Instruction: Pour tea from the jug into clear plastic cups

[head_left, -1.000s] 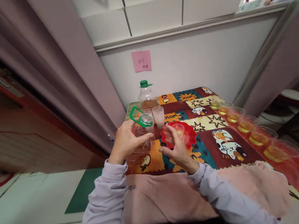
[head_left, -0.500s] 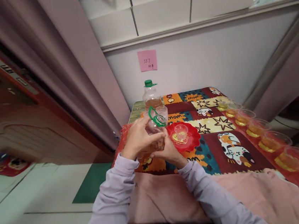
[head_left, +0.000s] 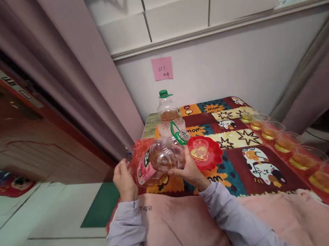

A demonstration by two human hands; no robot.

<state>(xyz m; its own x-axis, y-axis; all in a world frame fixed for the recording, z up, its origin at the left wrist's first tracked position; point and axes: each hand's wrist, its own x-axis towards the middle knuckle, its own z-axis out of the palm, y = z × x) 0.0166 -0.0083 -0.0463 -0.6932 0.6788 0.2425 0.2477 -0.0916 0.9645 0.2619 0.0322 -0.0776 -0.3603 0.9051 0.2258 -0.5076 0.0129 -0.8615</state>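
A large clear plastic bottle with a pink label and a green neck ring lies tilted, its uncapped mouth pointing right. My right hand grips it near the shoulder, thumb below. My left hand is off the bottle, just left of its base, fingers loosely bent and apart. Right of the mouth, a clear plastic cup with a little yellow liquid stands on a red scalloped plate. Stacked clear cups stand behind the bottle.
A second green-capped bottle of amber liquid stands at the back. Along the table's right edge runs a row of several cups with yellow liquid. A patterned mat covers the table, and a pink cloth lies at the front edge.
My left hand has let go of the bottle and moved left and down. The bottle has tilted further, its mouth shifting right and slightly down towards the plate, with my right hand still on it.
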